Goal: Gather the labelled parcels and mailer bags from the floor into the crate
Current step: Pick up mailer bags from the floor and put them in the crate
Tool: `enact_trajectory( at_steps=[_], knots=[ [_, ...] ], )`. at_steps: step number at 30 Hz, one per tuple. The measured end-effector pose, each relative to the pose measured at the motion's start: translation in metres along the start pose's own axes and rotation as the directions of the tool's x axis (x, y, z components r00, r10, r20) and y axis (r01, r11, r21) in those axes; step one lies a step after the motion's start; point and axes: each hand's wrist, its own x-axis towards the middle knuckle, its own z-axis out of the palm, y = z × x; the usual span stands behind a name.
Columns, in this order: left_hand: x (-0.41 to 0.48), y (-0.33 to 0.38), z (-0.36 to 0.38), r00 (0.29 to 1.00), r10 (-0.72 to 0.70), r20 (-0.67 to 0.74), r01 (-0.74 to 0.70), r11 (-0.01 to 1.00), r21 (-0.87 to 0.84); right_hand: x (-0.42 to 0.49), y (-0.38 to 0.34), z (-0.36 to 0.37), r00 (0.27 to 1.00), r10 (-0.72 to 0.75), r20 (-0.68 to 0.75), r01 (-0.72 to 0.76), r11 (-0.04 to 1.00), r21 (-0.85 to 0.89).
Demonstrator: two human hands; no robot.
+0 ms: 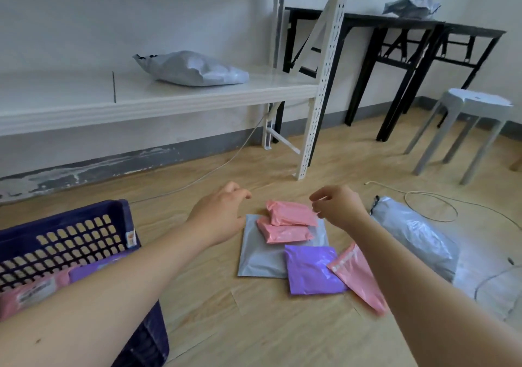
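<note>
Our forearms [135, 270] reach out; left hand [223, 214] and right hand [339, 205] hover empty, fingers loosely curled. Between them on the floor [254, 324], stacked pink mailer bags [288, 221] lie 10-to-4 o'clock, right hand nearer; crate [70, 236] at 8 o'clock.

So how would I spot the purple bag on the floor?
From the dark blue crate on the left, look right to the mailers on the floor. The purple mailer overlaps a flat grey bag, the only purple among pink bags.
</note>
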Motion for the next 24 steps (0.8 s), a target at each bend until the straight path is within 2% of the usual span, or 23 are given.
enact_trajectory(
  at_steps=[5, 10, 15, 19, 21, 24],
  knots=[
    [0.076, -0.009, 0.077, 0.993, -0.006, 0.120, 0.008, 1.000, -0.017, 0.062, 0.055, 0.035, 0.997, 0.069, 0.039, -0.065, 0.993, -0.100],
    [0.151, -0.026, 0.156, 0.980, 0.001, 0.197, 0.012, 0.998, -0.062, 0.135, 0.104, 0.089, 0.992, 0.114, 0.049, -0.096, 0.956, -0.278],
    [0.193, -0.042, 0.215, 0.969, -0.018, 0.245, 0.048, 0.992, -0.119, 0.178, 0.137, 0.134, 0.986, 0.114, 0.122, -0.060, 0.925, -0.376],
    [0.217, -0.051, 0.256, 0.956, -0.006, 0.295, 0.033, 0.996, -0.088, 0.214, 0.154, 0.154, 0.990, 0.075, 0.120, -0.012, 0.888, -0.461],
    [0.228, -0.056, 0.280, 0.935, 0.006, 0.354, 0.017, 0.998, -0.061, 0.236, 0.162, 0.169, 0.992, 0.045, 0.117, 0.019, 0.867, -0.498],
    [0.240, -0.059, 0.311, 0.858, -0.009, 0.514, -0.005, 1.000, 0.027, 0.266, 0.175, 0.194, 0.986, 0.007, 0.164, 0.085, 0.832, -0.548]
  ],
)
